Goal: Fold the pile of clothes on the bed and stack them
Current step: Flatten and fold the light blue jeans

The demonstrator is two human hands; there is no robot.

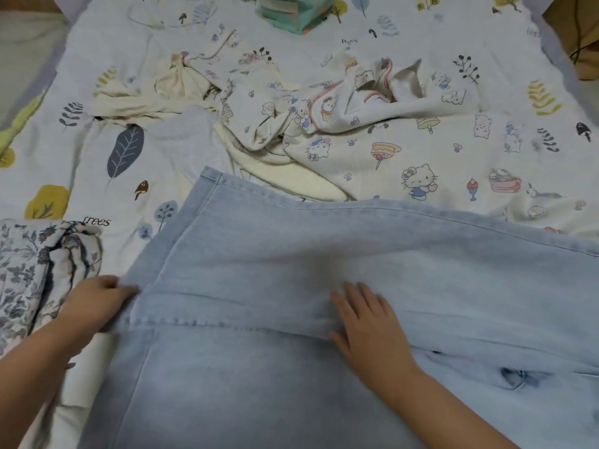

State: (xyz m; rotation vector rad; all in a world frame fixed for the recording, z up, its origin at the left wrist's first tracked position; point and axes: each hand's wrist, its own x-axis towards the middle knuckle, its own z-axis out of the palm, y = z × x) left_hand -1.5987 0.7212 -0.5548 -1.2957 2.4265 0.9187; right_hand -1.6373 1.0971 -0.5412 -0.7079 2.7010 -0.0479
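Light blue jeans (291, 247) lie spread across the near half of the bed, one leg folded over the other. My left hand (97, 299) pinches the hem at the jeans' left edge. Flat on the denim near the middle fold lies my right hand (366, 322), its fingers straight. Behind the jeans sits a rumpled pile of clothes: a white cartoon-cat print garment (324, 124), a cream garment (168, 89) and a pale yellow piece (291, 176).
A folded blue-floral garment (29, 270) lies at the left beside my left hand. A mint-green patterned folded stack (295, 11) stands at the far edge. The leaf-print bedsheet (97, 150) covers the bed. A brown surface (583, 34) shows at the far right.
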